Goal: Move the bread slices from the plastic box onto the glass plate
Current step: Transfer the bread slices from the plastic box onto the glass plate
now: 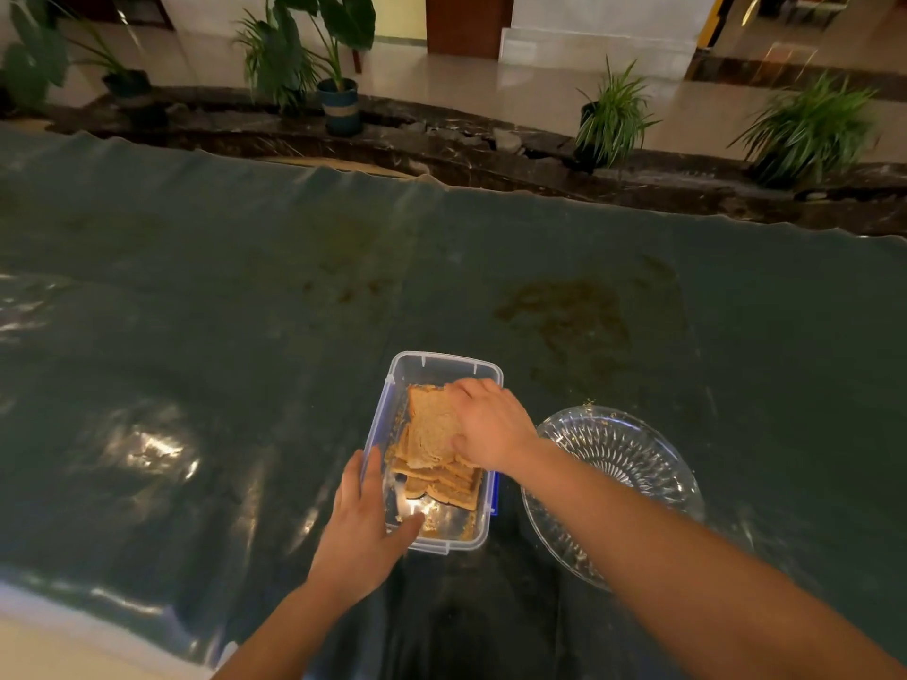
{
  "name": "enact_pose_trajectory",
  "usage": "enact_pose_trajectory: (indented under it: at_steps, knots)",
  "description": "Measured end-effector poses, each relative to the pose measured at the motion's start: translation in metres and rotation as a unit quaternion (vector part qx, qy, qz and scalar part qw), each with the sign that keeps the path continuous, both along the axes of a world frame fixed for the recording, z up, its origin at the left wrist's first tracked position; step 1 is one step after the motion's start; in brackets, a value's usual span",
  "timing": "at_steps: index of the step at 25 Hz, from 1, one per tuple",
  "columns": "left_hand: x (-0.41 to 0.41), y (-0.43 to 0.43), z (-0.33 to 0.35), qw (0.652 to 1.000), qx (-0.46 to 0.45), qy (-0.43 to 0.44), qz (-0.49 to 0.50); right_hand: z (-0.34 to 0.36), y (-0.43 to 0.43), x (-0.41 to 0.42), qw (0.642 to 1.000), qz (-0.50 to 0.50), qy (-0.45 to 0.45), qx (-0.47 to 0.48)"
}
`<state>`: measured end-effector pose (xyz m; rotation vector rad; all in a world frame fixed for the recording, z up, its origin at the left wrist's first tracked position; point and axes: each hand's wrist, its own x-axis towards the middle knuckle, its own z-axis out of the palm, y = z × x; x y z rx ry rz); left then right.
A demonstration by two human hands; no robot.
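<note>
A clear plastic box [438,369] with blue side clips stands on the table and holds a stack of several brown bread slices [444,478]. My right hand [491,424] reaches into the box and pinches the top bread slice [432,427] at its right edge, lifting it slightly tilted. My left hand [360,527] rests on the box's near left corner, fingers along the left wall and thumb over the front rim. The glass plate [613,463], cut with a ribbed pattern, sits just right of the box with only crumbs on it.
The table is covered by a dark green shiny sheet [245,336] with brown stains at the middle and right. Beyond its far edge runs a dark stone ledge [441,149] with several potted plants. Crumbs lie in the box bottom.
</note>
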<state>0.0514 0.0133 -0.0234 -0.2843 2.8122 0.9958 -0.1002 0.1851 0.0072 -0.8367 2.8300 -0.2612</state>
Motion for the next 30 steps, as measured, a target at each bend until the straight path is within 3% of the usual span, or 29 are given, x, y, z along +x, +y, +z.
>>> enact_pose_trajectory:
  at_steps: [6, 12, 18, 21, 25, 30]
  knots:
    - [-0.007, 0.01, -0.005, 0.999, 0.012, -0.007, 0.04, -0.01, -0.018, -0.034, 0.988, 0.031, -0.08, 0.128]
    - [-0.006, 0.009, -0.007, 0.999, 0.009, 0.002, 0.04, -0.013, -0.023, -0.037, 0.988, 0.007, -0.099, 0.119]
    - [-0.005, 0.009, -0.007, 0.999, 0.001, 0.004, 0.043, -0.012, -0.029, -0.028, 0.989, 0.0, -0.062, 0.135]
    - [-0.005, 0.009, -0.007, 0.999, -0.002, 0.008, 0.044, -0.005, -0.027, -0.025, 0.988, -0.063, -0.133, 0.046]
    - [-0.004, 0.009, -0.004, 0.999, 0.004, 0.009, 0.045, 0.026, -0.006, -0.016, 0.953, -0.15, -0.242, -0.108]
    - [-0.003, 0.009, -0.002, 0.999, 0.001, 0.007, 0.049, 0.064, 0.066, 0.0, 0.839, -0.278, -0.308, -0.353]
